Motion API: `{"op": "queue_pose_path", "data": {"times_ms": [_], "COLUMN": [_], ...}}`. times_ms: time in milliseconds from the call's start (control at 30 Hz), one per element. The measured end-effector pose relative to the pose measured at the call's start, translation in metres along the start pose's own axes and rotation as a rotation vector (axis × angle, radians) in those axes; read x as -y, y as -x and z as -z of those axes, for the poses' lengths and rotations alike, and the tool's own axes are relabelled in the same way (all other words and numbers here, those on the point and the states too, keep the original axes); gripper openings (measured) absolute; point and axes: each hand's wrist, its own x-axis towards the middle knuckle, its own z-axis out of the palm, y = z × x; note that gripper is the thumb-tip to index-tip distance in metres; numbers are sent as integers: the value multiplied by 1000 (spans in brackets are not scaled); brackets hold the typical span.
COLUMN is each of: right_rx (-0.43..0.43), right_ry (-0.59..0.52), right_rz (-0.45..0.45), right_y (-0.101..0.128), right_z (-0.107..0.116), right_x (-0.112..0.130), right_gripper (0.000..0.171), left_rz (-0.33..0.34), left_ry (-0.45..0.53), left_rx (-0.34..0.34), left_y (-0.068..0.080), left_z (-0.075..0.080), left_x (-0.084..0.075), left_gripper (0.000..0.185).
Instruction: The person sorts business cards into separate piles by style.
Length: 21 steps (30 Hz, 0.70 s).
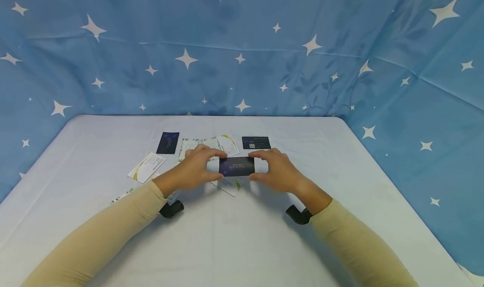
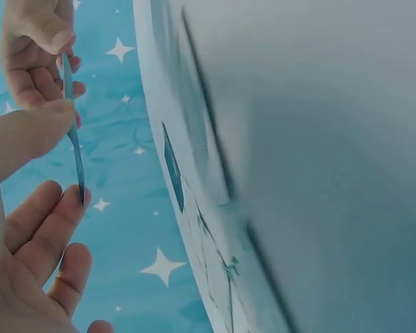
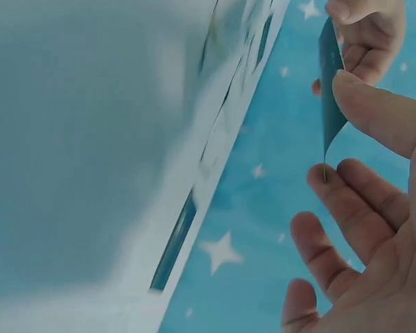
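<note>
Held above the bench point(image 1: 234, 245), the dark card point(image 1: 237, 167) looks light, thin and springy, likely to crease, so edge holds suit it: left grip point(image 1: 194, 169) pinching at nine o'clock, right grip point(image 1: 277, 170) at three.

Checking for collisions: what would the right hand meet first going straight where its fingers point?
Past the dark card it pinches, the right hand would probably meet the left hand; depth is unclear.

Held card point(image 1: 237, 167): above table point(image 1: 242, 245), between left hand point(image 1: 194, 168) and right hand point(image 1: 277, 170)
Rear-left card point(image 1: 168, 143): on table, left of rear-right card point(image 1: 256, 143)
Curtain point(image 1: 242, 30): hangs behind table
</note>
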Motion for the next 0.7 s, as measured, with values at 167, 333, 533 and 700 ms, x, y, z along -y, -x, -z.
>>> {"op": "queue_pose_path", "data": {"times_ms": [167, 333, 533, 700], "right_rx": [-14, -3, 21, 43], "right_ry": [-16, -34, -87, -96], "right_rz": [-21, -87, -135, -165], "right_y": [-14, -29, -48, -62], "right_z": [7, 11, 13, 15], "right_x": [-25, -48, -71, -86], "right_gripper": [59, 61, 61, 61], "left_rz": [13, 31, 83, 158], "left_ry": [-13, -21, 1, 23], "left_rx": [9, 13, 34, 76], "left_y": [-34, -63, -94, -117], "left_z": [-3, -11, -17, -22], "left_x": [-5, -4, 2, 2], "left_gripper": [56, 55, 56, 56]}}
